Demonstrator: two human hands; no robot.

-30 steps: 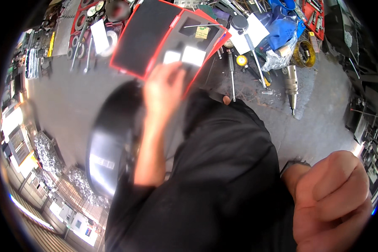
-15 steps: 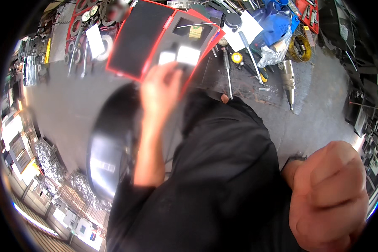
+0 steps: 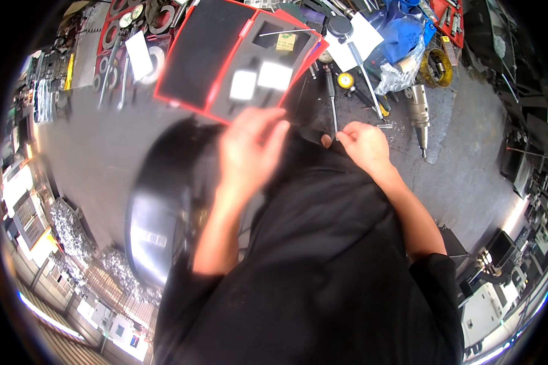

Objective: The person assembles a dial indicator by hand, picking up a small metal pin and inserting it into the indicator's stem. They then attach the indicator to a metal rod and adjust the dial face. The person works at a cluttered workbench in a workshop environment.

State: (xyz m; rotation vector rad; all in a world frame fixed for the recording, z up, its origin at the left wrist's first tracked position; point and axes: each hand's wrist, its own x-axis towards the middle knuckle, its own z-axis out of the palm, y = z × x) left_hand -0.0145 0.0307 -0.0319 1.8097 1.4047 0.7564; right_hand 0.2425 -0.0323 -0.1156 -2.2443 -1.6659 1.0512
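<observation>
On the flat grey bench [image 3: 420, 176], a red, foam-lined case [image 3: 232, 61] lies open, likely for access — left hand [image 3: 249, 146] spread nearby, right hand [image 3: 365, 145] curled, grip unclear.

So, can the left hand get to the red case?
Probably yes. The left hand looks right by the near edge of the open red case, with nothing seen between them, though blur hides whether they touch.

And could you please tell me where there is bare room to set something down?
Bare grey surface lies left of the black glossy rounded object and right of the silver tapered metal toolholder. It is crowded between the open red-edged case and the crumpled blue plastic.
</observation>
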